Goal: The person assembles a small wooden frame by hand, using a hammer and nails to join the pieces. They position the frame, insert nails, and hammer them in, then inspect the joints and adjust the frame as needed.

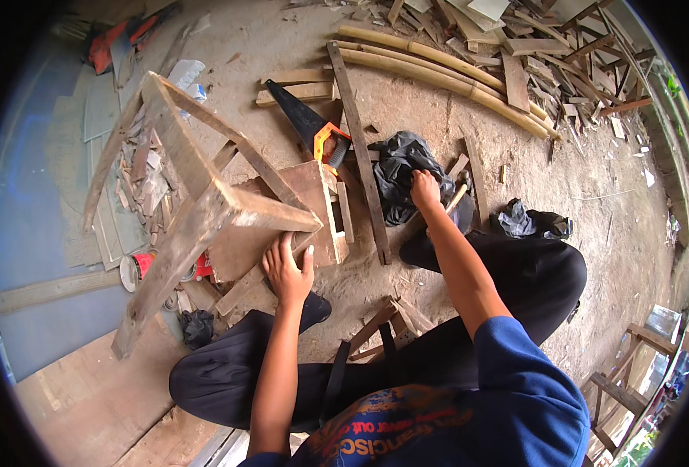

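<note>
A weathered wooden frame (196, 156), built like a stool or small table with legs and crossbars, stands tilted at the left. My left hand (286, 272) is around its near lower corner, thumb apart from the fingers. Beneath that corner lies a flat brown wooden panel (239, 249). On the crumpled black plastic bag (400, 167) is my right hand (425, 189), its fingers curled; whatever they pinch is hidden. Beside this hand a hammer (459, 194) rests with its light handle showing. A handsaw (298, 113) with an orange and black handle lies beyond the panel.
A long dark batten (360, 156) crosses the floor between my hands. Bamboo poles (446, 74) and a heap of scrap wood (555, 47) lie at the back right. Another black bag (527, 220) is by my right knee. A red can (136, 271) stands left, near wood scraps (151, 183).
</note>
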